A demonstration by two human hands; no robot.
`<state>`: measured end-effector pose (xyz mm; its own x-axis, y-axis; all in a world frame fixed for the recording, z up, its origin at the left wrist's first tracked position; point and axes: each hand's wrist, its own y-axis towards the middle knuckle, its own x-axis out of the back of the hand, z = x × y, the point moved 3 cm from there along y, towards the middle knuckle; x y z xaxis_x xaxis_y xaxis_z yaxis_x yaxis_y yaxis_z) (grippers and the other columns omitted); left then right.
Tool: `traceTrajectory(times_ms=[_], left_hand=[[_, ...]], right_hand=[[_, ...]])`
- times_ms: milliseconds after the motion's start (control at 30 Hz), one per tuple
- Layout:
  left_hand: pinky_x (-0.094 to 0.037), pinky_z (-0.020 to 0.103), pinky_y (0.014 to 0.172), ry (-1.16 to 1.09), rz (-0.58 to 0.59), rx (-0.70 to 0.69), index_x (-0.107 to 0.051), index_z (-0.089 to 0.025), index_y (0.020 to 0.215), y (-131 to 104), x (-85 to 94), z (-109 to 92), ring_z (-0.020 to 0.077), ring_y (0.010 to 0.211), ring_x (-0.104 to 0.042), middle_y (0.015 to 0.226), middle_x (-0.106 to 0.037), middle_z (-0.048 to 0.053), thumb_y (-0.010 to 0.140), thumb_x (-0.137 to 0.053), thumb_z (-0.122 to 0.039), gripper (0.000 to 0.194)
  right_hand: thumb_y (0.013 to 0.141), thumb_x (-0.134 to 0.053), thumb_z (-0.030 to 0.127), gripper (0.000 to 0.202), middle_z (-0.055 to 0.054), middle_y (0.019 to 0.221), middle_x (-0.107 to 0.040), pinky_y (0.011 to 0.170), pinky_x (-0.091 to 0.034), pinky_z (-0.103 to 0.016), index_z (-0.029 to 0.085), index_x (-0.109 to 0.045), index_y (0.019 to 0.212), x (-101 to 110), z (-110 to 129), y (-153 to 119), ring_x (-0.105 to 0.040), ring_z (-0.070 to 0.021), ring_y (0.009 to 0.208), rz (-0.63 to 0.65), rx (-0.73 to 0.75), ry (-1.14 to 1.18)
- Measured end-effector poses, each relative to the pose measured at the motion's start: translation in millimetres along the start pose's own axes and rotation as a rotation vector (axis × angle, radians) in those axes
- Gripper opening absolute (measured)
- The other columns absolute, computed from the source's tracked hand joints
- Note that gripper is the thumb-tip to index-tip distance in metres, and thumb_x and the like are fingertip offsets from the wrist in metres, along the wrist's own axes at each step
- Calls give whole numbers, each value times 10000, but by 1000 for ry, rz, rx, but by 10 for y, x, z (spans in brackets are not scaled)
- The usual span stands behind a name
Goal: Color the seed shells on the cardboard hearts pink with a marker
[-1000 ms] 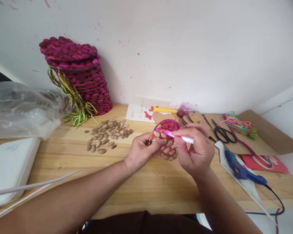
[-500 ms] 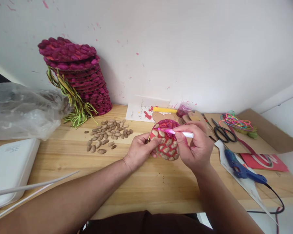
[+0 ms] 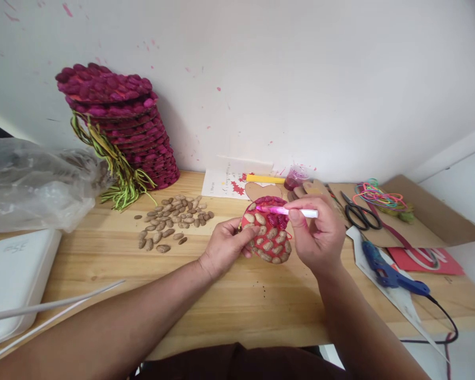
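Observation:
In the head view my left hand [image 3: 230, 240] grips the left edge of a red disc [image 3: 275, 244] studded with seeds or nuts in their shells, thumb on top. The disc's far part is coloured magenta, while its near part still shows tan shells. My right hand [image 3: 320, 229] is closed round a white-handled paintbrush [image 3: 306, 213] stained pink, its tip touching the disc's far left. Loose brown shelled nuts [image 3: 174, 216] lie left of the disc. A cup of dark magenta liquid [image 3: 291, 182] stands behind it.
A tall stack of magenta nut-covered discs [image 3: 122, 126] with green cords leans at the wall. A clear plastic bag [image 3: 31, 184] and white power bank [image 3: 27, 269] lie left. To the right are scissors [image 3: 360, 214], a blue glue gun [image 3: 391, 272] and cardboard [image 3: 439, 221].
The brush has shifted slightly right and lies flatter, its tip still at the disc's far left. The disc is held in nearly the same place. The whole view has drifted a little.

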<state>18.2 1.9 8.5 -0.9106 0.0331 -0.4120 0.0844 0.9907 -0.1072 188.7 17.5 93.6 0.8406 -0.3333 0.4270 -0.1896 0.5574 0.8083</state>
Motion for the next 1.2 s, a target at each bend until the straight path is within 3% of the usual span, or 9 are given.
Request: traceTrajectory(times_ms=[133,300,467,900,1200], left_hand=[[-461,209,431,-13,2,12,-713,-141,695,-1,1,3,98,493,-545,607,-645,4,682,-906,-499,407],[-439,210,424,-15,1,23,-705,-146,690,2,3,11,97,487,-537,609,-640,2,673,-906,-504,411],[-433,210,423,-14,11,20,-715,-146,699,10,6,21,94,484,-525,610,-641,1,685,-896,-493,392],[-438,203,430,43,29,24,-731,-148,730,-10,17,12,90,495,-520,629,-651,-2,679,-913,-511,409],[-439,195,440,46,9,26,-752,-144,781,-16,36,38,87,504,-528,657,-673,5,693,-913,-527,425]], right_hand=[[934,-681,206,79,-30,890,-731,840,-531,-386,232,-739,981,-29,-5,-16,-661,-203,894,43,9,15],[951,-660,235,73,-42,886,-737,841,-532,-407,228,-732,958,-8,-40,-10,-666,-213,872,-16,-9,-12],[954,-663,241,76,-36,882,-730,836,-532,-392,232,-738,967,-31,-35,-21,-665,-209,881,43,-23,24],[958,-643,212,80,-26,875,-744,840,-533,-385,218,-723,947,-4,-4,23,-668,-196,856,-47,-22,18],[950,-645,177,84,-15,869,-748,833,-515,-370,223,-715,945,-1,24,23,-644,-181,847,-44,-7,2]])
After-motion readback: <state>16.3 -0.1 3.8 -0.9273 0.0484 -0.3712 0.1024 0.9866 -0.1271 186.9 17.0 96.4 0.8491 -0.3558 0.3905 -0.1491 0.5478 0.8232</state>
